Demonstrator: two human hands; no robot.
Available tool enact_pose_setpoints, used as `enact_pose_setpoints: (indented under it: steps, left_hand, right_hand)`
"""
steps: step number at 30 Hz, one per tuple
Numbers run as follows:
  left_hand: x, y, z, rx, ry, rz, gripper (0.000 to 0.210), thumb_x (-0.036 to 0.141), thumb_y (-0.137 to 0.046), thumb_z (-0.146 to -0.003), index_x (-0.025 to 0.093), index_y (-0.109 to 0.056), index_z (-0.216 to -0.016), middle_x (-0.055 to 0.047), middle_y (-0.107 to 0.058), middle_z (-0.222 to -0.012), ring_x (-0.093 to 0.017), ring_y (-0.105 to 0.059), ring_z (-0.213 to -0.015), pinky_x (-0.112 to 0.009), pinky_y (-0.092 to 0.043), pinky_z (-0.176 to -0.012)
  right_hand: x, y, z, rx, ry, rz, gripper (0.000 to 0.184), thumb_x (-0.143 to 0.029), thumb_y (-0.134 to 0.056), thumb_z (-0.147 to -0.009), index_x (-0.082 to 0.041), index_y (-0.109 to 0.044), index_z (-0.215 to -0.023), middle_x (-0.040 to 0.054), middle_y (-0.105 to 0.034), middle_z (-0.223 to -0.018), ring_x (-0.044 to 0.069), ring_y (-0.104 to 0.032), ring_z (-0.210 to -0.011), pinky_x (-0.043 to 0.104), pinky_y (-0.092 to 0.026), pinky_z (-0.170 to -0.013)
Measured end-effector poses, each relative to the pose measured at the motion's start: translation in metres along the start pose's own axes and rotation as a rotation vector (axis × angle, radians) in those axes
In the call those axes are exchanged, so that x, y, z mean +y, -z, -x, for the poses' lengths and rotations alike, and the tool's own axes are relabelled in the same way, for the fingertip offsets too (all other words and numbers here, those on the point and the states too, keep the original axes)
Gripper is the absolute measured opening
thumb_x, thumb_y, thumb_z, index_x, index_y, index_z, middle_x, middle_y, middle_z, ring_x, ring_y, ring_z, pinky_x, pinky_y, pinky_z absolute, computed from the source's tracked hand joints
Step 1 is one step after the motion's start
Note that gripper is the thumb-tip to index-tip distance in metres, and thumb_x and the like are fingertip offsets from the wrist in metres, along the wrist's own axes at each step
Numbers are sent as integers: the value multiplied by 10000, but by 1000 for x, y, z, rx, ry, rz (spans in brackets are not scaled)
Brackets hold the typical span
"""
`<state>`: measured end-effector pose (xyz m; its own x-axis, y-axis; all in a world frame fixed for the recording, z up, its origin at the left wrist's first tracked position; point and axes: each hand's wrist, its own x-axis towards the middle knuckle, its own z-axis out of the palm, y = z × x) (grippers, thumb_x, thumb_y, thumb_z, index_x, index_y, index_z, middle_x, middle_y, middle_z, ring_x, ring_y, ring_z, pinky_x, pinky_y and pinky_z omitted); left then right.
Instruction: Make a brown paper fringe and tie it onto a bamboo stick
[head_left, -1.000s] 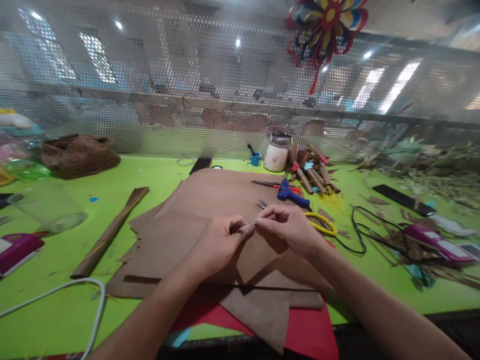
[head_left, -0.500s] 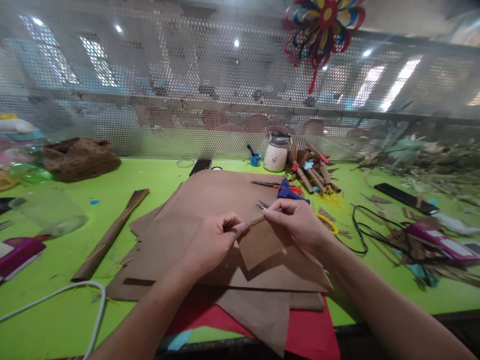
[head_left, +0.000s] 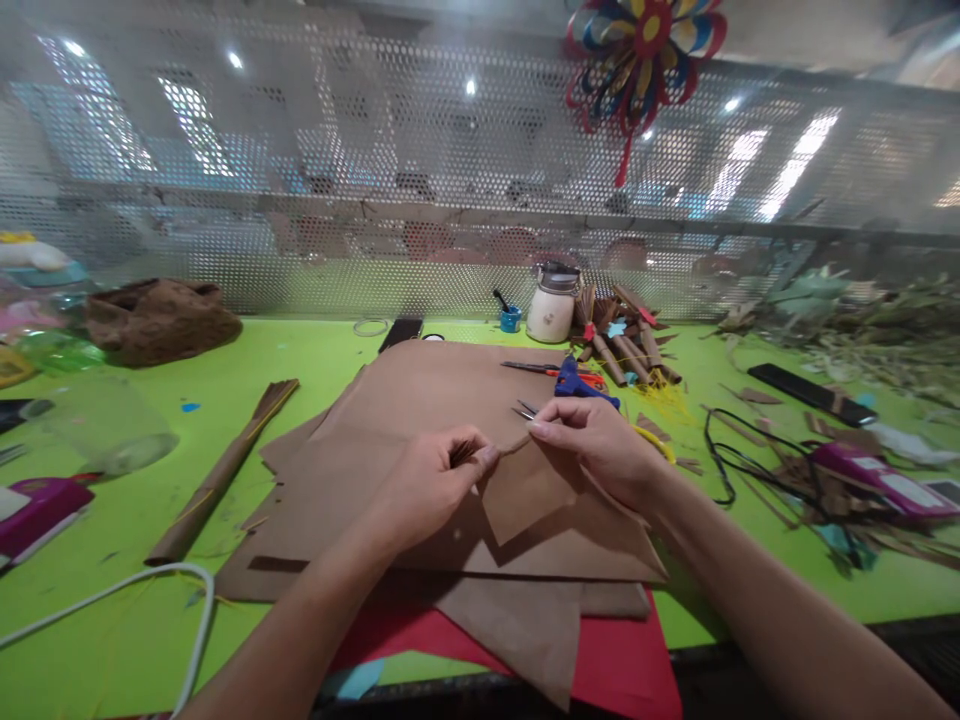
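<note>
My left hand [head_left: 442,485] is closed, thumb against fingers, on one end of a narrow brown paper strip [head_left: 514,445]. At the strip's other end, my right hand [head_left: 592,435] pinches it between thumb and fingertips. Directly below them lies a small piece of brown paper [head_left: 529,492] with a pointed lower corner. It rests on a stack of large brown paper sheets [head_left: 375,480]. Metal blade tips [head_left: 523,411] poke out beside my right fingers, and a yellow handle loop [head_left: 656,442] shows behind that hand. Whether my hand touches this tool is hidden.
Behind my hands lie orange-handled scissors [head_left: 536,369] and a blue glue gun [head_left: 576,380]. A white jar [head_left: 553,305] and small paper rolls [head_left: 626,355] stand farther back. A long paper roll [head_left: 217,480] is at left; a black cable [head_left: 716,455] and paper scraps are at right.
Both hands stay in nearly the same place. The strip between them looks slightly more bent, and my left fingertips have shifted a little.
</note>
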<state>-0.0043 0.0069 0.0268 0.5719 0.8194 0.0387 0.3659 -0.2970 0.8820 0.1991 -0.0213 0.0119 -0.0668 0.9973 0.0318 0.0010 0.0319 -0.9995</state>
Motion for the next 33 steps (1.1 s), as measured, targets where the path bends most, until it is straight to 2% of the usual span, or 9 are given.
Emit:
enact_pose_setpoints:
  steps: [3,8,14,19,21,24,33]
  left_hand:
    - [0,-4,1,14,10,28,271,415,-528,-801,160,-621,-789,2,-622,-686,-125,-523,-621,-214,-388,-567]
    - [-3,-8,3,85,-9,-56,291,418,-522,-808,158,-633,-742,21,-574,-617,-115,-490,-590,-210,-355,-533]
    - [-3,-9,4,18,-9,-82,304,404,-514,-816,153,-623,-684,38,-503,-526,-94,-431,-512,-204,-316,-487]
    - [-3,-9,4,-8,-27,-72,278,400,-531,-808,162,-671,-778,6,-604,-623,-121,-515,-586,-209,-373,-530]
    - [-4,-10,5,8,-36,-68,263,394,-542,-803,170,-674,-839,-7,-643,-674,-133,-556,-617,-215,-400,-552]
    - [-6,-10,6,20,-39,-87,272,396,-526,-815,173,-667,-877,-5,-633,-636,-128,-564,-566,-211,-399,-520]
    - [1,-2,7,-49,-81,-160,346,431,-440,-867,165,-574,-690,16,-563,-563,-107,-517,-542,-197,-356,-516]
  right_hand:
    - [1,-1,0,-2,1,66,273,-397,-703,-697,-148,-591,-697,-27,-546,-605,90,-473,-539,216,-345,-515]
    - [-3,-3,3,-31,149,351,193,-332,-620,-780,-148,-635,-725,-2,-579,-646,116,-513,-604,228,-373,-547]
    - [-10,-4,6,-161,352,591,143,-264,-612,-799,-179,-726,-814,35,-671,-741,143,-580,-700,232,-413,-611]
    - [-11,-2,7,-169,471,616,178,-305,-605,-818,-182,-725,-771,33,-681,-688,132,-578,-635,237,-412,-596]
    - [-12,-1,7,-147,479,630,198,-315,-606,-818,-176,-715,-728,29,-667,-655,127,-565,-607,236,-403,-578]
    - [-13,0,7,-127,457,647,220,-329,-600,-819,-171,-704,-707,25,-646,-638,123,-550,-592,234,-394,-560]
    - [-10,-2,8,-160,387,605,228,-311,-574,-834,-153,-672,-702,19,-620,-636,112,-523,-585,227,-381,-552]
